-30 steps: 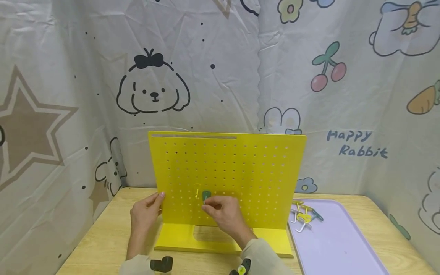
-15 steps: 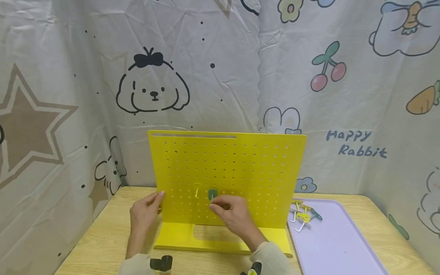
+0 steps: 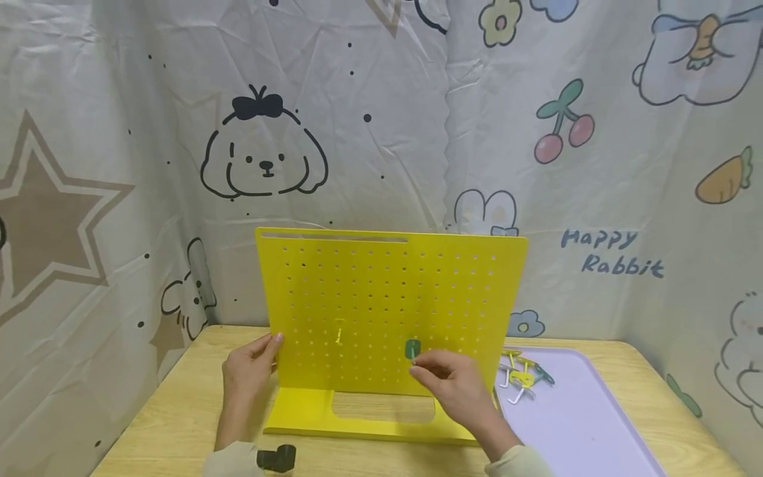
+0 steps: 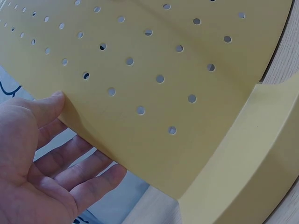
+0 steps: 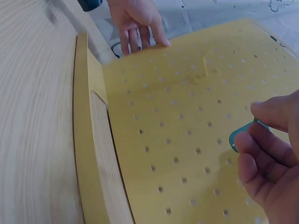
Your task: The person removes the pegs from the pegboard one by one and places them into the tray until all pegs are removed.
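Observation:
A yellow pegboard [image 3: 381, 285] stands upright on the table with its foot toward me. My left hand [image 3: 249, 371] holds its left edge, the thumb on the front face and the other fingers around behind, as the left wrist view shows. Between thumb and fingertips my right hand [image 3: 456, 384] pinches a green hook [image 3: 412, 348] in front of the board's lower right part. In the right wrist view the fingers partly cover the green hook [image 5: 238, 135]; whether it touches the board I cannot tell. A yellow hook [image 3: 339, 333] hangs on the board left of centre.
On the right, a lilac tray [image 3: 572, 411] lies beside the board's foot. Several yellow, white and green hooks [image 3: 522, 379] are heaped at its far left corner. Patterned white cloth [image 3: 357, 132] hangs behind the wooden table [image 3: 197, 371].
My right hand has moved to the right across the board, carrying the green hook from near the yellow hook. My left hand has kept its hold on the edge.

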Demonstrator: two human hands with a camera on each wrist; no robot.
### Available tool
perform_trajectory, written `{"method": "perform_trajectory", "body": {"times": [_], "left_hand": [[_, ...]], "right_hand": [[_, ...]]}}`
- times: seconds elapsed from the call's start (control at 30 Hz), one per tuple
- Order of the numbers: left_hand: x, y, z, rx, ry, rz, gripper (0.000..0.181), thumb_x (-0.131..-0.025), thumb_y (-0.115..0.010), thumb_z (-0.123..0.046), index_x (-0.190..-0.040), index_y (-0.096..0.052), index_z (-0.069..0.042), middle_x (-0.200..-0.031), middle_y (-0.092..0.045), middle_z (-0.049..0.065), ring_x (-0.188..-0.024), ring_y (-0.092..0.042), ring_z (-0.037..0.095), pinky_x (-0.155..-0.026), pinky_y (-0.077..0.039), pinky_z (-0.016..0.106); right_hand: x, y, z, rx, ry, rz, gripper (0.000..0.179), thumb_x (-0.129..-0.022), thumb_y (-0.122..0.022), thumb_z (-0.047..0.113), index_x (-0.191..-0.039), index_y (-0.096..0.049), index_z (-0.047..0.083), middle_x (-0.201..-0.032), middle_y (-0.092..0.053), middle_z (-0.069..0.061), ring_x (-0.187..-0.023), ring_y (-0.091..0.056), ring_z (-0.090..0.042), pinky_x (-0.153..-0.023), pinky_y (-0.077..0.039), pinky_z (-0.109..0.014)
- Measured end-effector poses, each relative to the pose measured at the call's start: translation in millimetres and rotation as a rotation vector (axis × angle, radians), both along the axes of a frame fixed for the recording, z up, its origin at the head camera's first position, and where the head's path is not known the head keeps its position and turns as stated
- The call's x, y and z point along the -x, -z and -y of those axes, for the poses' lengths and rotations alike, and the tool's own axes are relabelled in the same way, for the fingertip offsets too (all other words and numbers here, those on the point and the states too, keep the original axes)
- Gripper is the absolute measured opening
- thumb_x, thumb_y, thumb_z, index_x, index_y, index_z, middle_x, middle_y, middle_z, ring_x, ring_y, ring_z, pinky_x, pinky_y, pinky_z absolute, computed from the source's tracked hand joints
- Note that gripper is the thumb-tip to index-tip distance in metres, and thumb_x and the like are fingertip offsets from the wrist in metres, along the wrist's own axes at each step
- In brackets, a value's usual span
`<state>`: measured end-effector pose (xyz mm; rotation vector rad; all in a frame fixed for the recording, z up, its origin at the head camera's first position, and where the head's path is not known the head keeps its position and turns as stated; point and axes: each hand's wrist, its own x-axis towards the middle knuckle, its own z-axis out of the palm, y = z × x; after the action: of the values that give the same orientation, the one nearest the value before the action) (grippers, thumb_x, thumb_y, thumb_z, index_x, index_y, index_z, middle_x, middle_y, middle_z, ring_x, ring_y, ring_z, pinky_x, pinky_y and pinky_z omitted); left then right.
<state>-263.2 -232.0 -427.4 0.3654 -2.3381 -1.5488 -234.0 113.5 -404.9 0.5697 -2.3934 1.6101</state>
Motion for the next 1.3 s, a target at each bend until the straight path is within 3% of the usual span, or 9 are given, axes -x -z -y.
{"method": "perform_trajectory", "body": {"times": [0.33, 0.67, 0.83, 1.03, 1.3], "left_hand": [[0.5, 0.7, 2.0, 0.008, 0.008, -0.004, 0.062, -0.097, -0.060, -0.053, -0.135, -0.062, -0.004, -0.127, -0.064, 0.021, -0.106, -0.067, 0.034, -0.079, -0.061, 0.031], [0.3, 1.7, 2.2, 0.016, 0.004, -0.009, 0.064, -0.097, -0.059, -0.054, -0.135, -0.062, -0.003, -0.125, -0.065, 0.021, -0.105, -0.068, 0.034, -0.079, -0.061, 0.032], [0.5, 1.8, 2.4, 0.016, 0.015, -0.011, 0.064, -0.097, -0.058, -0.054, -0.135, -0.061, -0.003, -0.126, -0.064, 0.022, -0.106, -0.067, 0.034, -0.080, -0.061, 0.032], [0.8, 2.1, 2.8, 0.016, 0.021, -0.004, 0.065, -0.097, -0.058, -0.055, -0.136, -0.061, -0.003, -0.128, -0.063, 0.022, -0.105, -0.068, 0.034, -0.080, -0.061, 0.032], [0.2, 1.8, 3.5, 0.029, 0.019, -0.002, 0.066, -0.097, -0.058, -0.056, -0.136, -0.061, -0.004, -0.129, -0.062, 0.022, -0.103, -0.069, 0.033, -0.075, -0.061, 0.027]], "right_hand": [[-15.4, 6.9, -53, -0.021, 0.123, -0.094, 0.007, -0.088, -0.078, 0.010, -0.095, -0.078, 0.009, -0.086, -0.074, 0.006, -0.076, -0.070, -0.011, -0.067, -0.061, -0.026], [-20.8, 11.2, -99, -0.085, 0.246, -0.159, 0.008, -0.086, -0.079, 0.005, -0.094, -0.078, 0.007, -0.083, -0.074, 0.003, -0.072, -0.068, -0.007, -0.062, -0.060, -0.022], [-17.9, 15.6, -118, -0.116, 0.314, -0.142, 0.007, -0.085, -0.080, 0.005, -0.091, -0.079, 0.007, -0.084, -0.075, 0.000, -0.069, -0.068, -0.006, -0.057, -0.058, -0.020], [-13.0, 23.3, -139, -0.219, 0.396, -0.097, 0.009, -0.085, -0.082, 0.012, -0.093, -0.079, 0.008, -0.086, -0.075, 0.000, -0.072, -0.067, -0.003, -0.060, -0.056, -0.019], [-3.3, 35.5, -167, -0.330, 0.436, -0.021, 0.015, -0.087, -0.080, 0.014, -0.098, -0.078, 0.004, -0.088, -0.075, -0.005, -0.075, -0.066, -0.006, -0.060, -0.055, -0.022]]}}
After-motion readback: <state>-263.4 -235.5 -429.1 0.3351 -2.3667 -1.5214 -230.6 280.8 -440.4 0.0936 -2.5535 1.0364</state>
